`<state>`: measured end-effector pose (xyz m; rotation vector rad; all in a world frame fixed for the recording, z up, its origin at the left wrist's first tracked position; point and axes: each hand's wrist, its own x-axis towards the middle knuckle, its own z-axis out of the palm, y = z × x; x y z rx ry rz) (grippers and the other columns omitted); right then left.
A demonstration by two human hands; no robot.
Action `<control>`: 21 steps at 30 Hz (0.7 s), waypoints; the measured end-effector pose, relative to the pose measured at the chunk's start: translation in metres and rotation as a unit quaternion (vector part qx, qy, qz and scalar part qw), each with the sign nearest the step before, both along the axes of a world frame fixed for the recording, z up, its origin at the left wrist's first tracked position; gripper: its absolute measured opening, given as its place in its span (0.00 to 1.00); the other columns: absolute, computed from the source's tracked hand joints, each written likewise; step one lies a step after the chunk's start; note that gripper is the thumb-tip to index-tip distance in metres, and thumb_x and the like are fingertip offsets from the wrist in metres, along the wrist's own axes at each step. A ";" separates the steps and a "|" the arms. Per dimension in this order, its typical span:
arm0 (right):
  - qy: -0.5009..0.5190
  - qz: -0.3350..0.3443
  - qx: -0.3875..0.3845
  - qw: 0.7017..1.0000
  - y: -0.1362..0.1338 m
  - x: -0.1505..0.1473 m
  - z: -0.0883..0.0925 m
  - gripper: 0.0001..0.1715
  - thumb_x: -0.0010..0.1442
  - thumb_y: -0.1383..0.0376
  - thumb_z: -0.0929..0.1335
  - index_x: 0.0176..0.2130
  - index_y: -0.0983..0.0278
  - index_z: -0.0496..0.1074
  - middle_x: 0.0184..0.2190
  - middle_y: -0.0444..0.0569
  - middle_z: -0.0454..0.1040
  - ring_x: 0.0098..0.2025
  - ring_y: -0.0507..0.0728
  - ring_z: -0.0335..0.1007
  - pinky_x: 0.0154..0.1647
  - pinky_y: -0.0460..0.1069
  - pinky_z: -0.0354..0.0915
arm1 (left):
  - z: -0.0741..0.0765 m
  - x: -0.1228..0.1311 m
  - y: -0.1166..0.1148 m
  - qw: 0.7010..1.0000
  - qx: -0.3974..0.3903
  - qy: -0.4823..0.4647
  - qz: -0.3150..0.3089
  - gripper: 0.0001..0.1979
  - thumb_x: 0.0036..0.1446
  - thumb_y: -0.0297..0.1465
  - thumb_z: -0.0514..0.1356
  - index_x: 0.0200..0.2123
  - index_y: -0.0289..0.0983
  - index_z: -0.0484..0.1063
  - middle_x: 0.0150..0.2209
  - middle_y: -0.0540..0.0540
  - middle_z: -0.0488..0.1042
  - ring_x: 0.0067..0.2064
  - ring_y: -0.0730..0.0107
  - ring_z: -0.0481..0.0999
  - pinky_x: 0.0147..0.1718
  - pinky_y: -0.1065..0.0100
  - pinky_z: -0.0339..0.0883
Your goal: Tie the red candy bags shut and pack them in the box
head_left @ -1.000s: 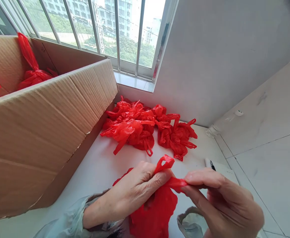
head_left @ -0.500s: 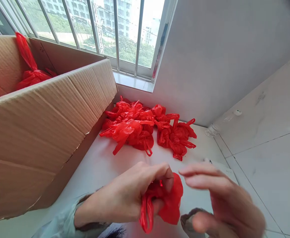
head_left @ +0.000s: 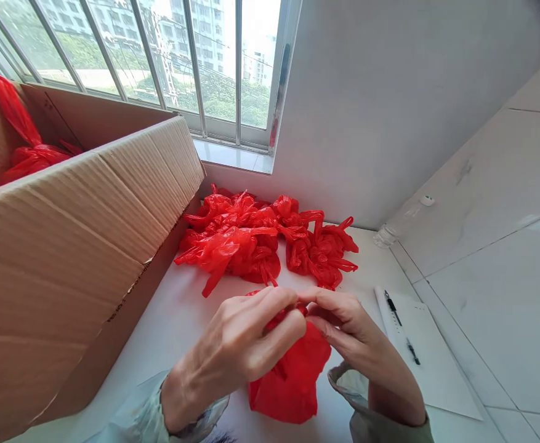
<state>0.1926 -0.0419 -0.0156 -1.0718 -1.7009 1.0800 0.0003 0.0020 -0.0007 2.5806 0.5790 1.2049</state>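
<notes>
Head view: your left hand (head_left: pixel 246 341) and right hand (head_left: pixel 346 323) pinched a red bag (head_left: pixel 292 391) by its top, probably for control. It was toward the tabletop's (head_left: pixel 159 341) near edge, presumably for reach.

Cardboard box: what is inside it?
At least one red plastic bag shows inside the cardboard box, its gathered end sticking up; the near side hides the bottom and anything lower.

left hand (head_left: pixel 239 338) and right hand (head_left: pixel 350 326) pinch a red plastic bag (head_left: pixel 290 384).
</notes>
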 end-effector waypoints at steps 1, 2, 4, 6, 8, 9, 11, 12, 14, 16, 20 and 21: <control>-0.020 -0.005 0.032 0.999 0.000 0.000 -0.001 0.20 0.67 0.71 0.65 0.53 0.52 0.75 0.40 0.42 0.78 0.37 0.48 0.73 0.37 0.42 0.68 | -0.001 -0.001 0.001 1.000 0.024 0.019 0.008 0.17 0.69 0.22 0.47 0.28 0.35 0.67 0.28 0.51 0.71 0.24 0.78 0.64 0.24 0.73 0.60; -0.038 -0.014 0.064 0.997 0.000 -0.001 -0.001 0.21 0.66 0.73 0.66 0.52 0.52 0.75 0.40 0.41 0.78 0.39 0.48 0.73 0.39 0.42 0.68 | -0.001 -0.003 0.002 0.998 0.057 0.034 0.016 0.18 0.69 0.21 0.47 0.26 0.35 0.66 0.28 0.50 0.70 0.25 0.77 0.63 0.24 0.73 0.59; -0.077 -0.047 0.134 0.987 -0.001 -0.001 -0.001 0.19 0.66 0.73 0.66 0.50 0.53 0.76 0.40 0.42 0.78 0.40 0.49 0.73 0.40 0.43 0.69 | -0.001 -0.008 0.004 0.990 0.124 0.062 0.035 0.19 0.68 0.19 0.48 0.25 0.35 0.66 0.27 0.49 0.69 0.26 0.75 0.62 0.23 0.72 0.56; -0.129 -0.086 0.209 0.966 -0.003 0.000 0.000 0.17 0.66 0.73 0.66 0.49 0.56 0.77 0.39 0.44 0.78 0.40 0.50 0.72 0.40 0.44 0.68 | 0.002 -0.013 0.007 0.981 0.165 0.089 0.049 0.17 0.66 0.19 0.52 0.24 0.35 0.65 0.27 0.49 0.67 0.28 0.73 0.63 0.23 0.70 0.54; -0.164 -0.108 0.264 0.944 -0.006 0.004 0.003 0.15 0.66 0.73 0.67 0.48 0.58 0.77 0.37 0.45 0.78 0.39 0.50 0.71 0.40 0.45 0.68 | 0.006 -0.019 0.008 0.979 0.164 0.109 0.048 0.15 0.66 0.22 0.56 0.25 0.35 0.65 0.28 0.49 0.66 0.31 0.71 0.63 0.25 0.69 0.54; -0.171 -0.110 0.277 0.939 -0.007 0.007 0.005 0.15 0.65 0.73 0.68 0.48 0.59 0.77 0.37 0.45 0.78 0.38 0.50 0.71 0.40 0.46 0.68 | 0.008 -0.022 0.008 0.981 0.148 0.119 0.039 0.14 0.66 0.24 0.56 0.25 0.35 0.65 0.28 0.49 0.66 0.31 0.70 0.62 0.26 0.68 0.55; -0.172 -0.098 0.279 0.940 -0.007 0.018 0.006 0.14 0.63 0.73 0.70 0.47 0.58 0.77 0.35 0.43 0.79 0.36 0.51 0.71 0.39 0.47 0.68 | 0.013 -0.029 0.007 0.985 0.096 0.141 0.004 0.16 0.68 0.25 0.54 0.25 0.35 0.63 0.28 0.49 0.65 0.31 0.70 0.60 0.27 0.67 0.55; -0.172 -0.091 0.267 0.944 -0.006 0.025 0.006 0.14 0.63 0.72 0.70 0.47 0.57 0.77 0.35 0.43 0.79 0.36 0.51 0.70 0.39 0.48 0.68 | 0.015 -0.033 0.007 0.985 0.064 0.157 -0.014 0.16 0.67 0.23 0.52 0.25 0.36 0.62 0.28 0.49 0.65 0.30 0.70 0.59 0.27 0.67 0.54; -0.179 -0.090 0.231 0.952 -0.001 0.044 0.000 0.12 0.63 0.69 0.71 0.45 0.55 0.79 0.34 0.43 0.80 0.36 0.53 0.70 0.39 0.49 0.68 | 0.018 -0.041 0.005 0.979 -0.003 0.199 -0.039 0.16 0.63 0.16 0.48 0.25 0.36 0.60 0.29 0.50 0.66 0.30 0.69 0.59 0.28 0.66 0.53; -0.186 -0.116 0.180 0.959 0.006 0.067 -0.012 0.08 0.63 0.64 0.71 0.42 0.53 0.81 0.33 0.43 0.80 0.36 0.55 0.68 0.40 0.51 0.67 | 0.019 -0.049 0.006 0.970 -0.061 0.227 -0.054 0.17 0.60 0.12 0.46 0.25 0.37 0.58 0.29 0.51 0.66 0.31 0.69 0.60 0.29 0.66 0.53; -0.182 -0.185 0.035 0.965 0.022 0.112 -0.043 0.12 0.59 0.51 0.72 0.37 0.55 0.83 0.32 0.47 0.79 0.38 0.58 0.65 0.41 0.53 0.66 | 0.018 -0.065 0.008 0.954 -0.124 0.265 -0.064 0.16 0.65 0.16 0.49 0.27 0.38 0.60 0.29 0.53 0.66 0.31 0.71 0.62 0.31 0.66 0.53; -0.183 -0.188 0.005 0.965 0.025 0.118 -0.050 0.15 0.58 0.49 0.72 0.37 0.55 0.83 0.33 0.48 0.79 0.39 0.59 0.65 0.43 0.54 0.66 | 0.016 -0.067 0.009 0.950 -0.132 0.278 -0.058 0.15 0.66 0.18 0.50 0.27 0.38 0.61 0.29 0.53 0.66 0.31 0.71 0.62 0.32 0.66 0.53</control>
